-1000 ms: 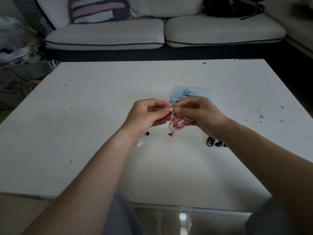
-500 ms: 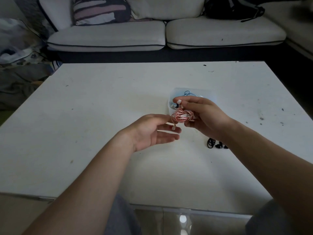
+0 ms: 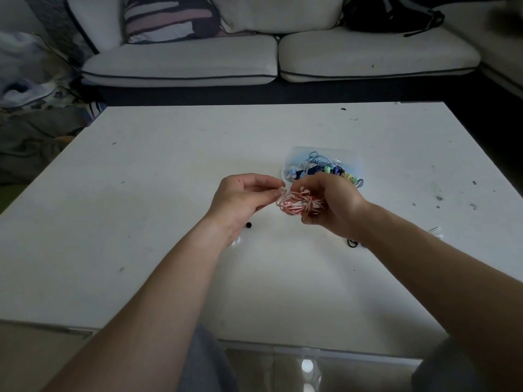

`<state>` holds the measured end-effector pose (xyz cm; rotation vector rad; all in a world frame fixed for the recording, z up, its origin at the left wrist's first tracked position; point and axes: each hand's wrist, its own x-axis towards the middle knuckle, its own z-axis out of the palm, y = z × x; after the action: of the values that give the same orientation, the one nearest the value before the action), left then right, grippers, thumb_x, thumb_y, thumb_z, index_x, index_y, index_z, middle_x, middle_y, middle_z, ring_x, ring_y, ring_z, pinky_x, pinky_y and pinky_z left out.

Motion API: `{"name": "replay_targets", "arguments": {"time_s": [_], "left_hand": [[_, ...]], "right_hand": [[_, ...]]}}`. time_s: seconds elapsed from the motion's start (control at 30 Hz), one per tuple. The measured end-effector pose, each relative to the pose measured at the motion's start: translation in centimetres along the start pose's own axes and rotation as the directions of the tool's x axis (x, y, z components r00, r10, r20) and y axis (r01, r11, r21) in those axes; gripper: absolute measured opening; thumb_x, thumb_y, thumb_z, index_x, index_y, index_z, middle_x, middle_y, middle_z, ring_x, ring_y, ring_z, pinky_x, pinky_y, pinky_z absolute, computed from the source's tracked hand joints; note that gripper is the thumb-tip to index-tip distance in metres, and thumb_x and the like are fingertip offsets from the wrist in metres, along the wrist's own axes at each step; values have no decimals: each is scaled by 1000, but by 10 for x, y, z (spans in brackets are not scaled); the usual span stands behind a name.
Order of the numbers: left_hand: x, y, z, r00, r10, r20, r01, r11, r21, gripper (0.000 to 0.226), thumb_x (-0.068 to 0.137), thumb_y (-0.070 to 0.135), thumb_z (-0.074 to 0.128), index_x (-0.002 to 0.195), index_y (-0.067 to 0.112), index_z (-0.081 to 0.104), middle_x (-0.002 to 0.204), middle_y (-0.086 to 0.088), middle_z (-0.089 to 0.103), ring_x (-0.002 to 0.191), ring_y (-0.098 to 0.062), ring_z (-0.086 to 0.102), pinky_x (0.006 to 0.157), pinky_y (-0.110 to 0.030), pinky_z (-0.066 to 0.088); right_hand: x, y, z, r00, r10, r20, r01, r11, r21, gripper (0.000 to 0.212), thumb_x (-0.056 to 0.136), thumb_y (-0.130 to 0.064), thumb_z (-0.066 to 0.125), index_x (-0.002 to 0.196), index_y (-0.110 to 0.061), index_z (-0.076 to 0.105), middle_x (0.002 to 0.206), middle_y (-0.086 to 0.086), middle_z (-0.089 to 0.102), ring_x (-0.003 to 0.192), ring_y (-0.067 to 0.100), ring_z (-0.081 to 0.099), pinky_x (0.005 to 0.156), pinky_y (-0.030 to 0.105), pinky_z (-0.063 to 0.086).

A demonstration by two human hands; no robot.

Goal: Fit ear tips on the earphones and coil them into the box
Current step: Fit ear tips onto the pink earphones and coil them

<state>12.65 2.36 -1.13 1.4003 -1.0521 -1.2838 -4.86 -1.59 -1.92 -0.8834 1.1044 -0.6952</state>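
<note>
Beyond the white tabletop point(image 3: 158, 176) a pale sofa point(image 3: 181, 60) runs along the far side, with a striped cushion point(image 3: 169, 18) on its left and a black bag point(image 3: 390, 12) on its right. Both my hands are over the middle of the tabletop. My right hand point(image 3: 332, 206) is curled round a loose coil of pink-and-white earphones point(image 3: 295, 203). My left hand point(image 3: 242, 198) pinches one pale end of that cable, just left of the coil. Just beyond my right hand sits the clear box point(image 3: 357, 162), holding a tangle of blue and green earphones point(image 3: 317, 165). A small black ear tip point(image 3: 248, 224) lies near my left wrist, and a black cable point(image 3: 353, 244) shows beside my right wrist
</note>
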Motion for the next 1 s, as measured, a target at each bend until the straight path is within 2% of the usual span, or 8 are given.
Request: {"name": "replay_targets", "arguments": {"time_s": [0.2,0.27,0.37,0.53,0.6,0.7,0.8,1.0], "left_hand": [[-4,0,0,999,5,-38,5,966,259,14,69,26,82,82,32,79,88,4,77,95,-27,72,94,-54,51],[-4,1,-1,999,37,-35,-26,964,263,13,73,19,85,80,27,78,87,6,76,85,-21,73,88,-51,55],[-3,2,-1,998,58,-18,-52,969,241,16,73,7,84,83,16,76,80,3,76,71,-10,71,70,-29,57],[9,1,-28,998,4,-55,7,980,197,15,85,1,72,97,9,74,90,-7,77,79,-16,73,77,-25,59],[22,-12,-56,988,16,-154,53,898,436,19,84,1,72,90,18,75,84,-1,75,74,-16,70,72,-23,56],[33,-35,-81,978,-79,-191,195,656,729,28,76,0,72,71,28,74,73,8,70,73,-14,65,69,-21,48],[35,-46,-84,971,-198,-133,227,591,774,22,68,4,84,74,23,76,71,5,69,69,-12,64,65,-21,47],[36,-51,-78,973,-175,-149,223,559,799,19,71,4,82,71,21,74,73,4,71,66,-12,64,68,-21,48]], "right_hand": [[0,10,6,995,-66,81,77,986,-145,23,100,-27,59,86,-9,64,72,7,59,61,17,54,57,28,47],[1,12,6,989,-92,114,108,984,-139,22,100,-26,59,95,-6,67,77,8,62,65,16,54,57,26,48],[1,12,7,986,-98,137,116,984,-134,18,99,-22,60,101,-7,70,83,10,66,71,18,57,57,24,50],[6,11,7,990,-131,47,135,984,-112,15,95,-18,65,91,-4,72,78,11,66,69,21,55,56,26,48],[7,11,5,993,-118,14,119,988,-94,18,95,-19,66,88,-3,71,78,13,64,65,19,54,57,28,48],[9,12,3,997,-77,3,77,993,-84,18,94,-20,68,88,-3,72,77,12,63,61,16,55,57,28,48],[10,13,1,998,-55,-6,54,995,-80,18,93,-20,69,90,-2,72,77,12,64,59,16,55,56,29,48],[10,10,1,999,-28,23,30,996,-84,15,90,-16,70,93,-1,73,80,13,65,63,17,56,55,28,49]]}}
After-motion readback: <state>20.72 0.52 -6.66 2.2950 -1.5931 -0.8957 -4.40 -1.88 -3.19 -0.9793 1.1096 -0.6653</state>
